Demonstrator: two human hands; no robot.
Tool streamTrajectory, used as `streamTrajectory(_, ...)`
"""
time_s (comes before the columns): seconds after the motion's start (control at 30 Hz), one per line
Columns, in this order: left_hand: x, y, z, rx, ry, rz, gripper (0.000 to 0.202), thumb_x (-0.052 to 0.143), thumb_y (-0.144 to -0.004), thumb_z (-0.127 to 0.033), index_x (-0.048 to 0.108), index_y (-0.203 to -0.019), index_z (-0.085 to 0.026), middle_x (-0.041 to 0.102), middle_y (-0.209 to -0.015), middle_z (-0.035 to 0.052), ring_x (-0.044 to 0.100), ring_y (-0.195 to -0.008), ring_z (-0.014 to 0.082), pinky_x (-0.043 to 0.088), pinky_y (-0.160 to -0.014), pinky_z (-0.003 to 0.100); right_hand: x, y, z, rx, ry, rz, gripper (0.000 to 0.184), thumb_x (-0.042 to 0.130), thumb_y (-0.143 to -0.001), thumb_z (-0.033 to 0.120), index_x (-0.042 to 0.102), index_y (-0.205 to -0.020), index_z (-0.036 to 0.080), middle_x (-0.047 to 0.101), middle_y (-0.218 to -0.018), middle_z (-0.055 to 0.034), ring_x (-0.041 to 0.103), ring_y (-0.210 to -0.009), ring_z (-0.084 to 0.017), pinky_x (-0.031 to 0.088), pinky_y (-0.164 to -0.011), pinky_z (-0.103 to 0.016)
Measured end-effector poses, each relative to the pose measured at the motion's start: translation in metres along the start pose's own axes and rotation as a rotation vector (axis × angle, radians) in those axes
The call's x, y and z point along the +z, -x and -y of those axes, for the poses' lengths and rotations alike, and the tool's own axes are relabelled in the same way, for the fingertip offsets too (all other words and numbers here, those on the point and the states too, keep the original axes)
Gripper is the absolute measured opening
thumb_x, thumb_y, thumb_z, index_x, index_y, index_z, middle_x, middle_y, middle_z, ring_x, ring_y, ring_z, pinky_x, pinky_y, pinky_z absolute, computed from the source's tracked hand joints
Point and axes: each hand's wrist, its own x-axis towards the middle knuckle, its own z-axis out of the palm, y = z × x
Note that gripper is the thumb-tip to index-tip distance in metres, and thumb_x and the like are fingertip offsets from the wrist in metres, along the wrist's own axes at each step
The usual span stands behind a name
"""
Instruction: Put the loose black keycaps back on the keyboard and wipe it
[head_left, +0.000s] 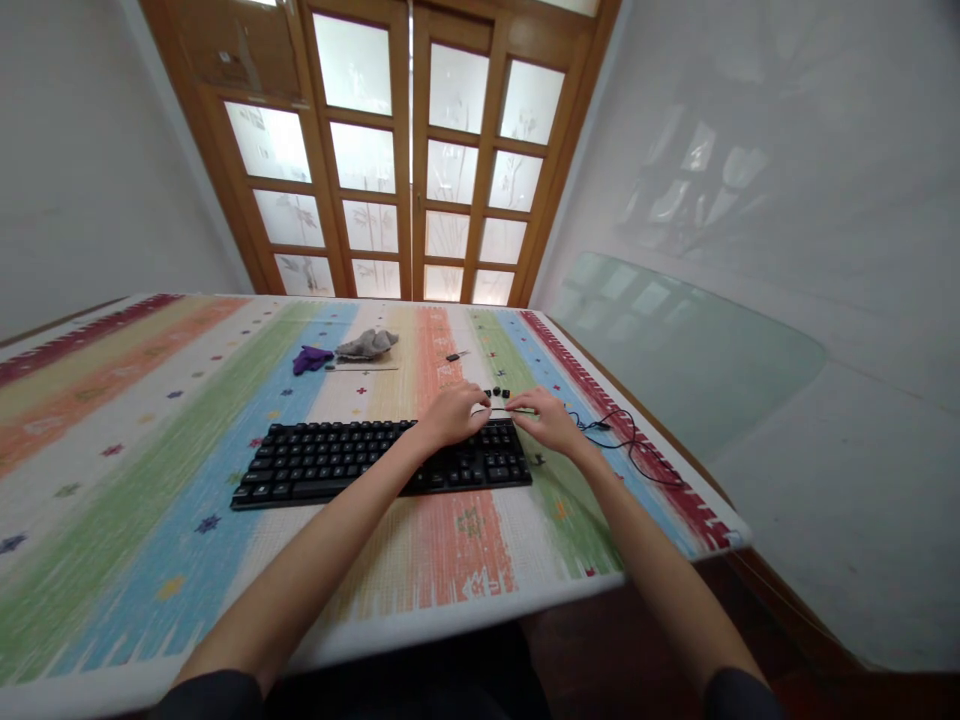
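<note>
A black keyboard (pixel 322 462) lies across the striped tablecloth below my hands. My left hand (pixel 455 412) is over its upper right part, with fingers and thumb drawn together at a thin dark strand, apparently the cable. To its right, my right hand (pixel 546 418) pinches the same strand, which spans the short gap between my fingertips. Beyond my right hand, a black cable (pixel 634 440) lies in loose loops near the table's right edge. Several small black keycaps (pixel 496 392) sit just behind my hands. A small dark piece (pixel 538 460) rests beside the keyboard's right end.
Farther back are a purple cloth (pixel 311 359), a grey cloth (pixel 367 345) on a flat board, and a small black object with a thin tip (pixel 453 357). The tablecloth (pixel 150 480) covers the table. A wall stands along the right edge, and wooden glazed doors (pixel 411 150) stand behind.
</note>
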Motion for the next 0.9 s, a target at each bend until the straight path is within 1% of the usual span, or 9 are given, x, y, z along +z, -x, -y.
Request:
streamTrajectory(0.07,0.004,-0.013,0.013,-0.068,0.006,0.032,0.020,0.060,-0.087,-0.021,0.073,-0.101,-0.017,0.072,-0.104,0.0083,0.065,-0.101,0.0223,0.049,-0.093,0.035,0.005,-0.015,-0.011,0.038,0.071,0.036,0.019,0.062,-0.082,0.011,0.074,-0.093,0.021,0.074,-0.103,-0.0060,0.064,-0.099,-0.023,0.045,-0.095,-0.041)
streamTrajectory(0.13,0.011,-0.024,0.024,-0.094,0.008,0.057,0.024,0.060,-0.086,-0.020,0.073,-0.106,-0.017,0.073,-0.104,0.0081,0.065,-0.100,0.0219,0.049,-0.095,0.035,0.011,-0.029,-0.020,0.082,0.137,0.083,0.022,0.063,-0.079,0.008,0.074,-0.094,0.020,0.073,-0.106,-0.0066,0.064,-0.101,-0.024,0.044,-0.098,-0.042)
streamTrajectory(0.2,0.020,-0.035,0.032,-0.110,0.010,0.076,0.027,0.059,-0.085,-0.019,0.072,-0.108,-0.016,0.073,-0.104,0.0083,0.066,-0.099,0.0215,0.049,-0.095,0.034,0.019,-0.040,-0.027,0.124,0.183,0.111,0.024,0.064,-0.078,0.007,0.073,-0.097,0.018,0.073,-0.107,-0.0077,0.064,-0.103,-0.025,0.043,-0.098,-0.043)
streamTrajectory(0.33,0.036,-0.053,0.039,-0.165,-0.001,0.102,0.032,0.060,-0.082,-0.017,0.072,-0.111,-0.017,0.073,-0.108,0.0098,0.066,-0.104,0.0239,0.049,-0.095,0.034,0.031,-0.055,-0.037,0.187,0.239,0.124,0.025,0.066,-0.080,0.011,0.073,-0.103,0.016,0.072,-0.108,-0.0118,0.063,-0.104,-0.027,0.042,-0.098,-0.043)
streamTrajectory(0.4,0.042,-0.058,0.040,-0.195,-0.012,0.116,0.033,0.060,-0.080,-0.016,0.073,-0.111,-0.019,0.073,-0.110,0.0095,0.065,-0.107,0.0251,0.050,-0.094,0.034,0.035,-0.059,-0.040,0.214,0.266,0.132,0.023,0.067,-0.080,0.012,0.074,-0.102,0.015,0.073,-0.106,-0.0131,0.063,-0.103,-0.029,0.043,-0.097,-0.043)
streamTrajectory(0.57,0.053,-0.065,0.043,-0.242,-0.033,0.153,0.030,0.062,-0.077,-0.018,0.074,-0.104,-0.020,0.074,-0.103,0.0097,0.068,-0.101,0.0261,0.052,-0.084,0.033,0.044,-0.061,-0.044,0.253,0.288,0.140,0.019,0.068,-0.080,0.012,0.076,-0.097,0.018,0.074,-0.099,-0.0104,0.062,-0.100,-0.028,0.045,-0.093,-0.039)
streamTrajectory(0.73,0.056,-0.066,0.043,-0.256,-0.039,0.125,0.023,0.061,-0.078,-0.018,0.074,-0.098,-0.018,0.074,-0.099,0.0111,0.069,-0.097,0.0261,0.052,-0.081,0.033,0.050,-0.062,-0.043,0.271,0.259,0.096,0.013,0.066,-0.084,0.014,0.075,-0.093,0.018,0.074,-0.099,-0.0111,0.061,-0.104,-0.028,0.045,-0.095,-0.040)
streamTrajectory(0.83,0.049,-0.065,0.040,-0.243,-0.028,0.087,0.019,0.061,-0.081,-0.019,0.073,-0.095,-0.018,0.074,-0.094,0.0096,0.068,-0.094,0.0250,0.052,-0.081,0.033,0.048,-0.063,-0.043,0.276,0.212,0.055,0.014,0.066,-0.083,0.012,0.074,-0.093,0.017,0.073,-0.101,-0.0115,0.062,-0.105,-0.027,0.047,-0.094,-0.041)
streamTrajectory(0.9,0.040,-0.062,0.036,-0.217,-0.010,0.052,0.018,0.061,-0.084,-0.022,0.072,-0.097,-0.018,0.074,-0.092,0.0082,0.068,-0.092,0.0235,0.051,-0.082,0.033,0.044,-0.062,-0.042,0.278,0.160,0.028,0.015,0.067,-0.083,0.013,0.072,-0.096,0.018,0.074,-0.099,-0.0095,0.065,-0.098,-0.025,0.050,-0.090,-0.038)
